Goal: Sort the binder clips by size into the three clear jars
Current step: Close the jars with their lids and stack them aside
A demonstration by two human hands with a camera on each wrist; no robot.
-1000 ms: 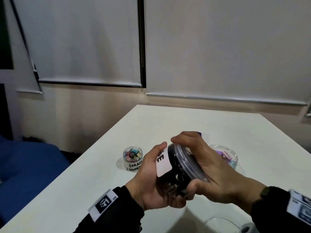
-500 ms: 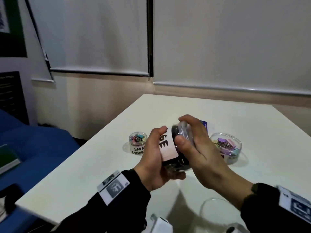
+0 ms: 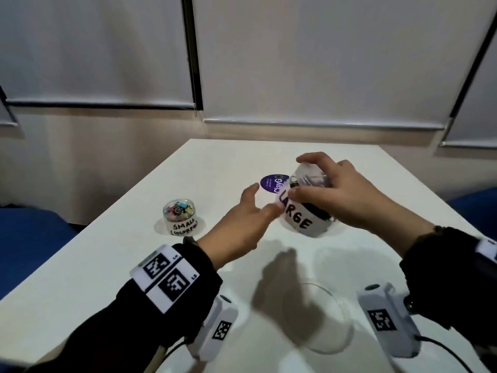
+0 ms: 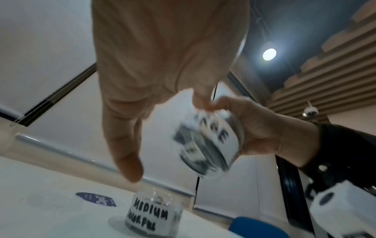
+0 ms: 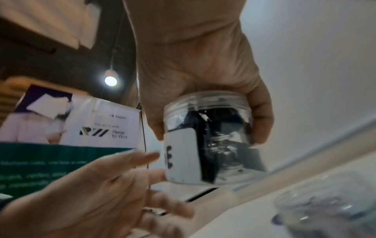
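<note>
Gripping the LARGE jar [image 3: 304, 214] from the top, right hand [image 3: 347, 197] tilts it; left hand's [image 3: 242, 224] grip hangs wide just beside it, SMALL jar [image 3: 180, 217] well left on the desk [image 3: 80, 265].

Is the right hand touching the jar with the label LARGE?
Touching. The right wrist view shows the right hand wrapped over the LARGE jar top, fingers pressed against its clear wall.

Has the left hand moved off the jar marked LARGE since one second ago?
Yes. The left hand has let go and is open beside the LARGE jar, toward the SMALL jar; the right hand alone holds it.
</note>
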